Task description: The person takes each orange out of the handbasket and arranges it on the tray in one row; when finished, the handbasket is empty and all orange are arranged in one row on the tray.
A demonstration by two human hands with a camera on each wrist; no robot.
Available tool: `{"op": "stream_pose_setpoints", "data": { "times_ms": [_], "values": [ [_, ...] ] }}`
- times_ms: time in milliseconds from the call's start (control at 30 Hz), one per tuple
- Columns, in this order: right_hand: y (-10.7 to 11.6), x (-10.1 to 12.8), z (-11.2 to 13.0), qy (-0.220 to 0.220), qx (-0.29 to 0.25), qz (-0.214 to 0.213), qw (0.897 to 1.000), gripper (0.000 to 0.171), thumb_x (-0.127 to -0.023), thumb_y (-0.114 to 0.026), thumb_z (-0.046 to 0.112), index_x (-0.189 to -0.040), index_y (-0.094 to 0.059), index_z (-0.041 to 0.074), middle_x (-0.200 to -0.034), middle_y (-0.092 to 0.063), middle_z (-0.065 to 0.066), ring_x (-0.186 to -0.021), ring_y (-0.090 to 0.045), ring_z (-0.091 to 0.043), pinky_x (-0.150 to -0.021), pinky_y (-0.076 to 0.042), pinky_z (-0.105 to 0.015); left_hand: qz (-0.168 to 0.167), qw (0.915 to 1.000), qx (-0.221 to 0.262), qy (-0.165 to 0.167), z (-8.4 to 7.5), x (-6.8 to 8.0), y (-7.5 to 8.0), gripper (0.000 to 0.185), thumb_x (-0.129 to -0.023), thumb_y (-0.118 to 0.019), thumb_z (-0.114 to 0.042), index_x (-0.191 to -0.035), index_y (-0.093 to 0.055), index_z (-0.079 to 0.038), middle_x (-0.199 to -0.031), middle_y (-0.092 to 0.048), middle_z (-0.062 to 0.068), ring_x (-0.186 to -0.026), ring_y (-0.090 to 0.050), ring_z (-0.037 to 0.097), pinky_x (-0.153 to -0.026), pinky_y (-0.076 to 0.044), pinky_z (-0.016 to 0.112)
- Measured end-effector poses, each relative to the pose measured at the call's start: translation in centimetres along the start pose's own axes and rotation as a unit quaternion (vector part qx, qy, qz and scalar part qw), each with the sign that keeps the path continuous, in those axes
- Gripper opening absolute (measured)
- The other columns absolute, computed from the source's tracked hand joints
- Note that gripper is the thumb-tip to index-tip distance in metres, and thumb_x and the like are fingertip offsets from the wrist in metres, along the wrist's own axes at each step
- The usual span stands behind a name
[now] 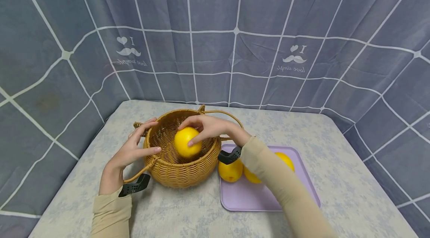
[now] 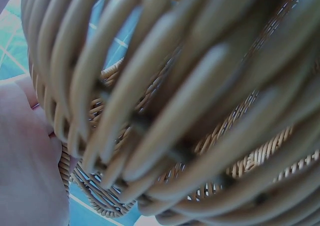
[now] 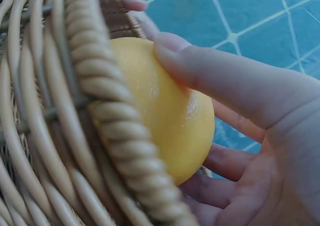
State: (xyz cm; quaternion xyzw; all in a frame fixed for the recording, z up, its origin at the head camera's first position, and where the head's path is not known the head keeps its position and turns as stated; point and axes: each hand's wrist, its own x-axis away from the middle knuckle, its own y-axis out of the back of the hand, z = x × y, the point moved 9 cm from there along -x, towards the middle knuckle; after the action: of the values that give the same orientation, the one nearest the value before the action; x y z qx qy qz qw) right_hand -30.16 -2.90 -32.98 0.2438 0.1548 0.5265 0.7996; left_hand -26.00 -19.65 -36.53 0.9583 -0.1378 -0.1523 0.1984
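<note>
A round yellow orange (image 1: 185,144) is inside the mouth of a woven wicker basket (image 1: 181,176). My right hand (image 1: 212,126) grips this orange from above, thumb on the near side and fingers behind. In the right wrist view the orange (image 3: 165,110) shows past the braided rim (image 3: 120,131), with the thumb pressed on its skin. My left hand (image 1: 132,148) holds the basket's left side, thumb and fingertips over the rim. Close up in the left wrist view, its palm (image 2: 30,156) lies beside the basket's wicker wall (image 2: 165,95).
Right of the basket lies a lilac tray (image 1: 248,200) bearing several oranges, one orange (image 1: 230,171) near its left edge. My right forearm passes over the tray. Thin wicker handles (image 1: 228,113) stick out from the basket. A grid-patterned curtain (image 1: 215,51) hangs behind the cloth-covered table (image 1: 181,212).
</note>
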Motion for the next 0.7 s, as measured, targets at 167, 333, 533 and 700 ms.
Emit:
{"op": "stream_pose_setpoints", "data": {
  "times_ms": [167,333,533,700],
  "values": [
    [1.1,1.5,0.5,0.021,-0.051,-0.029,0.998,0.051,-0.081,-0.073,0.004,-0.127,-0.052,0.001,-0.125,-0.056,-0.008,-0.106,-0.057,-0.018,-0.090,-0.047,-0.033,0.000,1.0000,0.002,0.000,0.0,0.0,0.0,0.074,-0.081,-0.073,-0.011,-0.144,-0.034,-0.012,-0.156,-0.015,0.002,-0.135,-0.008,0.035,-0.091,-0.011,0.071],
    [2.0,3.3,0.9,0.035,-0.086,-0.054,0.994,0.052,-0.081,-0.072,0.002,-0.128,-0.051,-0.001,-0.124,-0.056,-0.010,-0.104,-0.058,-0.023,-0.089,-0.048,-0.039,0.000,1.0000,-0.001,-0.004,-0.1,0.0,0.0,0.074,-0.081,-0.073,-0.011,-0.144,-0.034,-0.012,-0.156,-0.015,0.004,-0.137,-0.005,0.036,-0.092,-0.011,0.071],
    [3.0,5.4,1.5,0.053,-0.080,-0.088,0.992,0.053,-0.081,-0.071,0.000,-0.129,-0.050,-0.002,-0.128,-0.053,-0.011,-0.109,-0.055,-0.024,-0.091,-0.047,-0.039,0.001,1.0000,0.000,-0.007,0.0,0.1,-0.1,0.074,-0.082,-0.073,-0.011,-0.145,-0.033,-0.011,-0.155,-0.014,0.004,-0.137,-0.007,0.036,-0.092,-0.013,0.069],
    [3.8,7.0,1.9,0.062,-0.067,-0.113,0.989,0.054,-0.081,-0.071,-0.001,-0.130,-0.050,-0.002,-0.130,-0.052,-0.012,-0.112,-0.054,-0.025,-0.094,-0.045,-0.039,0.002,0.9999,0.001,-0.011,0.0,0.2,-0.3,0.075,-0.082,-0.072,-0.009,-0.145,-0.032,-0.010,-0.156,-0.014,0.003,-0.138,-0.004,0.036,-0.094,-0.011,0.070]
  ]
}}
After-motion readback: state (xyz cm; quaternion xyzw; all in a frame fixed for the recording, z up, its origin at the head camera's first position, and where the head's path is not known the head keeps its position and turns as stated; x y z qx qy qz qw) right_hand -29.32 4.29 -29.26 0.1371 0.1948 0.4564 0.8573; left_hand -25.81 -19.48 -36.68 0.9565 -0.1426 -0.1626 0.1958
